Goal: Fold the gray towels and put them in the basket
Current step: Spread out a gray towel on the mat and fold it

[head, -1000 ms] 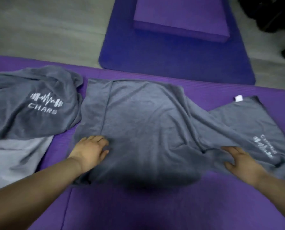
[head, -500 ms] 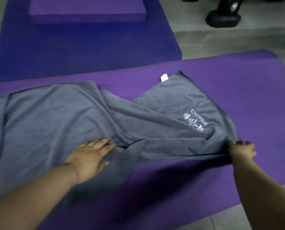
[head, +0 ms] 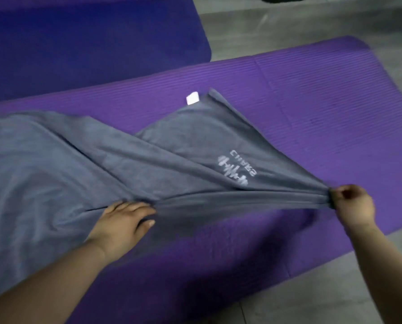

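A long gray towel (head: 83, 157) with a white printed logo and a small white tag at its far corner lies across the purple mat (head: 324, 108). My left hand (head: 123, 222) rests flat on the towel's near edge around the middle, fingers spread. My right hand (head: 353, 204) grips the towel's near right corner in a fist, and the cloth is stretched taut and bunched into folds toward it. The basket is out of view.
A dark blue mat (head: 90, 43) lies on the floor beyond the purple one. Gray floor (head: 335, 288) shows at the right and lower right, past the purple mat's edge. A dark object sits at the top edge.
The view has swung right, so the second towel at the left is out of frame. My right hand moved from lying flat to gripping the towel's corner and pulled it taut to the right.
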